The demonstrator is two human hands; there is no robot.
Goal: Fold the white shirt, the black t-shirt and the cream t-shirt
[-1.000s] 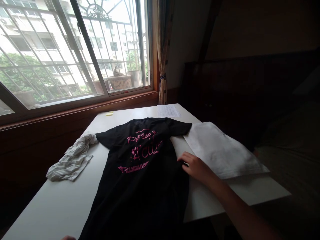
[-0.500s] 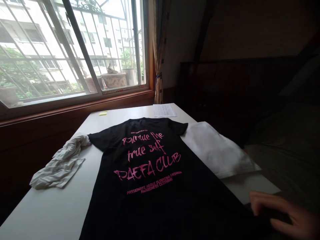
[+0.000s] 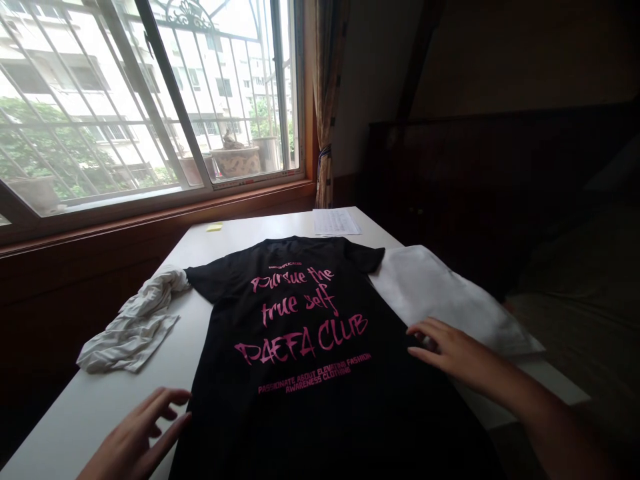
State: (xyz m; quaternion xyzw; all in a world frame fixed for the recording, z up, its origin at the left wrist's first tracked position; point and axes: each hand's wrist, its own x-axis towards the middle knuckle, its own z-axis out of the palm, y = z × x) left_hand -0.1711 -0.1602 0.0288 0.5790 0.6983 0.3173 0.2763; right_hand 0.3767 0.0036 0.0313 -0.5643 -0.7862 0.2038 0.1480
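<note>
A black T-shirt (image 3: 300,420) with pink lettering lies spread flat on the white table (image 3: 65,427), its neck toward the far end. At its left edge is my left hand (image 3: 143,430), fingers apart, the tips at the cloth's side. My right hand (image 3: 440,343) reaches over the shirt's right edge with thumb and fingers apart and no cloth visible between them. Whether the fingertips touch the fabric I cannot tell. The shirt's lower end runs out of view at the bottom.
A crumpled white cloth (image 3: 135,327) lies left of the shirt, and a white garment (image 3: 445,287) lies flat on the right, partly under it. Printed paper (image 3: 336,222) and a yellow note (image 3: 215,227) are at the far end. Beyond stand a window (image 3: 150,100) and a curtain (image 3: 327,113).
My left hand has come into view at the shirt's left edge. My right hand has moved up and left to its right side. The view has shifted slightly.
</note>
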